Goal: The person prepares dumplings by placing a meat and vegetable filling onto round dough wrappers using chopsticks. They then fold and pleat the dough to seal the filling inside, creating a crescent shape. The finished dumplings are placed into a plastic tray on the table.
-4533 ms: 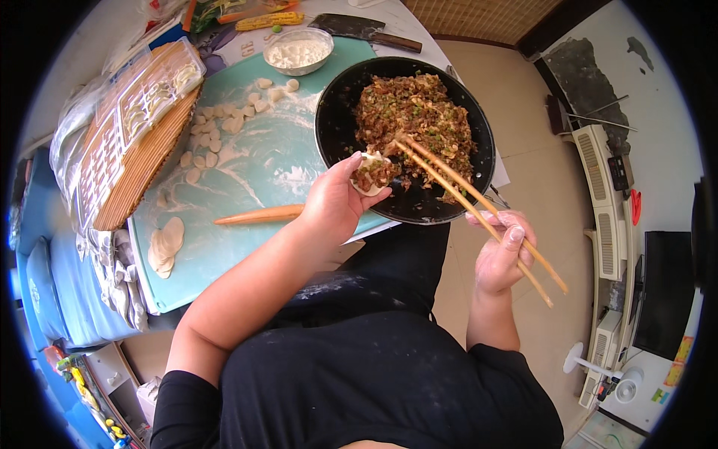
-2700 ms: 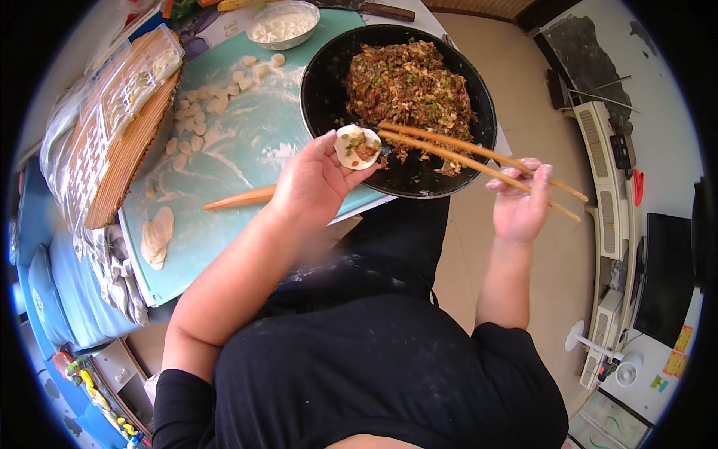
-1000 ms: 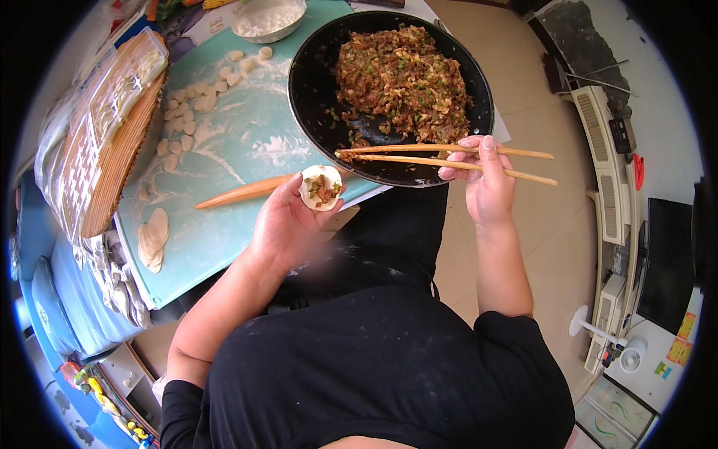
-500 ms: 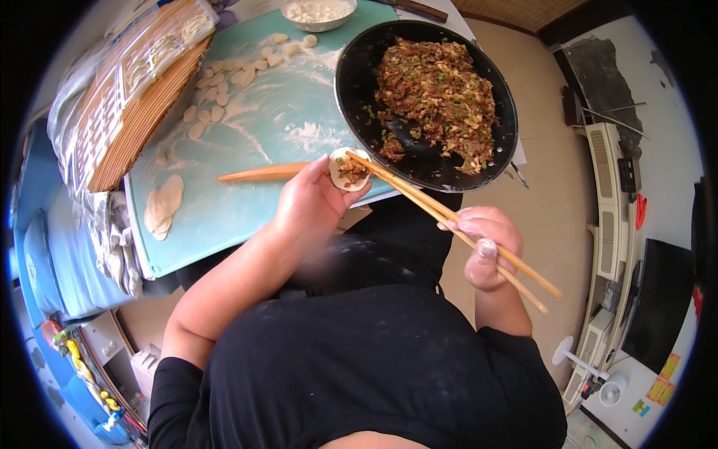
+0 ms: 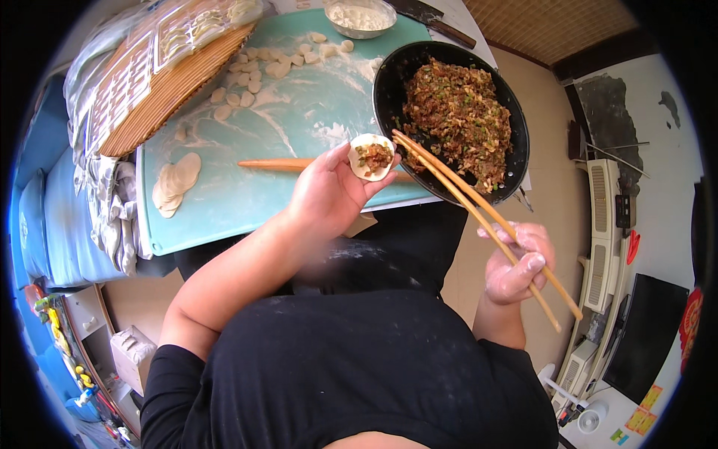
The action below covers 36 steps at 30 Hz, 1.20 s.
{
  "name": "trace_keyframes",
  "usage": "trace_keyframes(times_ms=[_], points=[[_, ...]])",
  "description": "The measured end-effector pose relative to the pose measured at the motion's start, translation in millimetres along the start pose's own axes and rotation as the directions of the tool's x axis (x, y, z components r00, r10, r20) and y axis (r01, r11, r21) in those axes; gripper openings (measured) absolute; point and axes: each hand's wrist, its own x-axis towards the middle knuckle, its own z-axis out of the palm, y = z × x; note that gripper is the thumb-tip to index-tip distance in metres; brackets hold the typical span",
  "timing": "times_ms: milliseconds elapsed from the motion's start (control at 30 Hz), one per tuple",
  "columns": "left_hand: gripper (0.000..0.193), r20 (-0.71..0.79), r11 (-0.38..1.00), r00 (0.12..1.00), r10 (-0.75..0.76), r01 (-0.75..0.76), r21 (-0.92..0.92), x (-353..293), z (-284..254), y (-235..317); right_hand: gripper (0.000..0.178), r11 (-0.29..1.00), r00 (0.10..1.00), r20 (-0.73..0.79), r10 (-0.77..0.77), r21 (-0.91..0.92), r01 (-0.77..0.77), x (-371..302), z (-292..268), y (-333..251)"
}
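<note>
My left hand (image 5: 329,187) cups a round dumpling wrapper (image 5: 357,165) on its fingers, with a mound of chopped filling (image 5: 375,157) at the centre. A pair of wooden chopsticks (image 5: 432,165) is held in my floury right hand (image 5: 517,263), its tips together just right of the wrapper, near the pan's rim. The black pan (image 5: 389,96) holds a large heap of brown-and-green filling (image 5: 464,112). Behind my left hand lies a wooden rolling pin (image 5: 271,164), partly hidden by it. Flattened wrappers (image 5: 176,183) overlap in a pile at the mat's left.
Several small dough pieces (image 5: 277,69) are scattered over the floury green mat (image 5: 224,213). At the back stand a bowl of flour (image 5: 361,16) and a knife with a dark handle (image 5: 453,34). A ribbed bamboo board (image 5: 153,108) carries plastic trays at the far left.
The chopstick tips have come off the filling and moved right, away from the wrapper. The wrapper is still in my left hand. The whole view has shifted, with the table lower and further right.
</note>
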Motion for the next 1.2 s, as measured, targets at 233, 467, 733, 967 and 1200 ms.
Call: trace_keyframes(times_ms=[233, 467, 733, 967, 1200], points=[[0.039, -0.011, 0.998, 0.998, 0.067, -0.067, 0.001, 6.5, 7.3, -5.1, 0.028, 0.941, 0.927, 0.337, -0.167, -0.226, 0.252, -3.9, 11.8, -9.4], [0.031, -0.061, 0.993, 0.991, 0.122, -0.122, 0.005, 5.9, 2.9, -4.4, 0.026, 0.911, 0.907, 0.363, -0.212, -0.264, 0.318, -4.3, 11.8, -11.3], [0.029, -0.157, 0.957, 0.956, 0.246, -0.215, 0.195, 10.9, -7.7, -8.3, 0.021, 0.934, 0.952, 0.279, -0.126, -0.289, 0.209, 1.5, 10.4, -12.8], [0.037, -0.248, 0.946, 0.922, 0.296, -0.246, 0.213, 9.3, -29.9, 16.3, 0.021, 0.910, 0.979, 0.046, 0.199, -0.378, -0.167, 3.3, -19.4, 40.2], [0.042, -0.262, 0.962, 0.934, 0.242, -0.195, 0.194, -3.6, -42.8, 21.6, 0.025, 0.953, 0.970, -0.045, 0.240, -0.180, -0.244, 2.2, -22.6, 37.8]])
